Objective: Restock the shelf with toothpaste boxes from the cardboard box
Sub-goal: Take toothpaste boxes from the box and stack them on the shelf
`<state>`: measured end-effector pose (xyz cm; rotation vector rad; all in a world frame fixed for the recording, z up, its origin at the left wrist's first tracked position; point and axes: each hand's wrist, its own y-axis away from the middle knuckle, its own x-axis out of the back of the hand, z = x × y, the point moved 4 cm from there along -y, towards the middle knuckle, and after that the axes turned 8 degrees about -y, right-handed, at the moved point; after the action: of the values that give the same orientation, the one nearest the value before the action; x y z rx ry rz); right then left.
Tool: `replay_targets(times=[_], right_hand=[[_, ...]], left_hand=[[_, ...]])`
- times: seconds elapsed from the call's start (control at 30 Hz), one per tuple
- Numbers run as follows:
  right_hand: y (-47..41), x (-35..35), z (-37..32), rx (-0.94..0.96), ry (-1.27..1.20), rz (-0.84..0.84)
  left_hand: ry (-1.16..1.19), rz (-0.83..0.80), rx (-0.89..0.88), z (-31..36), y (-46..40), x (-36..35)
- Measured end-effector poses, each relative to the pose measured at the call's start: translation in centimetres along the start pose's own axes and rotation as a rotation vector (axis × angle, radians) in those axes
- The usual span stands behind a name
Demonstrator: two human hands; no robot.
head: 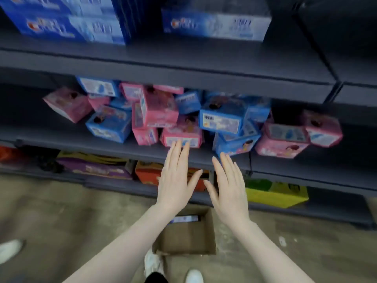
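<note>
Toothpaste boxes [179, 218] lie in the cardboard box [186, 240] on the floor, below my wrists | my left hand [175, 181] flat, fingers straight, tips at a pink box [182, 134] on the shelf [126, 149] | my right hand [228, 186] flat, holding nothing, near a blue box [236, 142]

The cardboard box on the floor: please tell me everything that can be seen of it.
The cardboard box is plain brown, open at the top, and stands upright on the grey floor below the shelves, between the person's forearms in the head view. It looks nearly empty: bare brown bottom shows, and one pale blue-and-white toothpaste box lies flat at its far end. A white shoe sits at its near edge. Neither hand touches it.
</note>
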<state>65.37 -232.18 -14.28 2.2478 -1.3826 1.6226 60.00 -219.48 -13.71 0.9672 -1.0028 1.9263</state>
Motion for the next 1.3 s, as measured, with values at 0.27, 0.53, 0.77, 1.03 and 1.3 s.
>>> replay_targets(times=[0.27,0.53,0.77,1.03,1.3], right_hand=[[9.9,-13.0,7.1,-0.19,-0.015,-0.271],[19.3,-29.8,14.5,-0.235,0.076,-0.718],[25.8,-42.7,20.8,-0.325,0.181,-1.152],[28.7,-51.2,26.4,-0.353,0.391,-1.278],[29.9,-55.0,29.3,-0.219,0.495,-1.0]], left_hand=[[-0.042,-0.182,0.045,-7.7,8.3,-13.3],[-0.178,-0.597,-0.08,-16.5,18.1,-30.9],[-0.399,-0.9,-0.25,-22.8,22.0,-43.6],[-0.503,-1.047,-0.165,-27.8,23.4,-53.2],[-0.617,-0.867,-0.099,-29.8,23.6,-57.4]])
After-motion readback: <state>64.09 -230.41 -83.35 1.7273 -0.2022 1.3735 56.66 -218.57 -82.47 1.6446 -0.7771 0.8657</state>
